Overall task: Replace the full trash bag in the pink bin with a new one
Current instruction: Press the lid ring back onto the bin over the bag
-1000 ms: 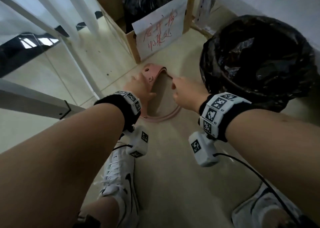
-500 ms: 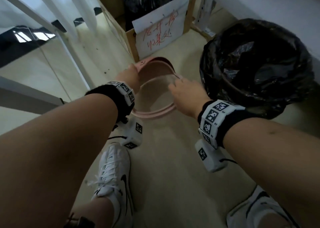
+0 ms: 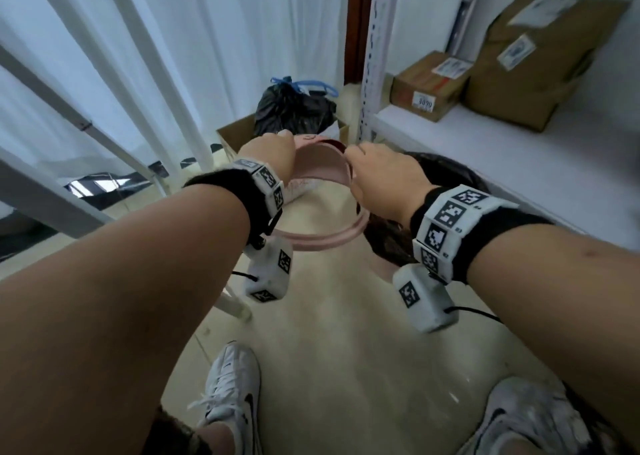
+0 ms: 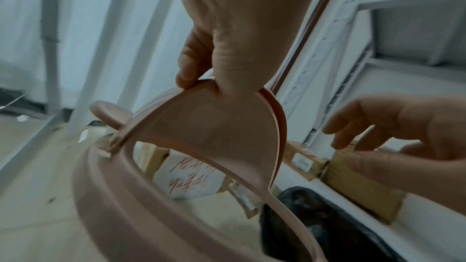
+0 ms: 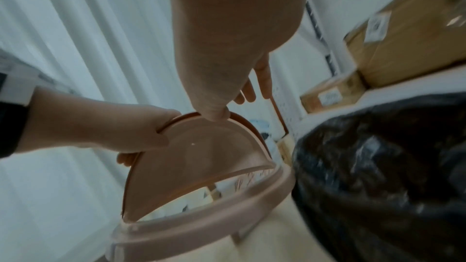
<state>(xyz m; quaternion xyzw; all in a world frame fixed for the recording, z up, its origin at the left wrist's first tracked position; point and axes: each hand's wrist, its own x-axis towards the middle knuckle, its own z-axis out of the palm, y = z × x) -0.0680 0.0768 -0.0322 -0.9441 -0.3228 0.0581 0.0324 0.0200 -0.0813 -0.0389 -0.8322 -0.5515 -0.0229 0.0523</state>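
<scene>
I hold the pink bin lid, a ring with a hinged flap, up in the air. My left hand pinches the flap's top edge, thumb on the inside. My right hand is at the flap's right edge with relaxed fingers; the left wrist view shows a gap between these fingers and the flap. The bin, lined with a black bag, stands low on the right, partly hidden by my right hand. A tied black bag sits in a cardboard box behind the lid.
A white shelf with cardboard parcels runs along the right, its perforated post just beyond my right hand. White curtains and slanted white frame bars fill the left. My shoes stand on the pale floor below.
The lid has risen from the floor to about shelf height, and my view has tipped up. My left hand still holds the flap; my right hand moved from the ring to the flap's edge.
</scene>
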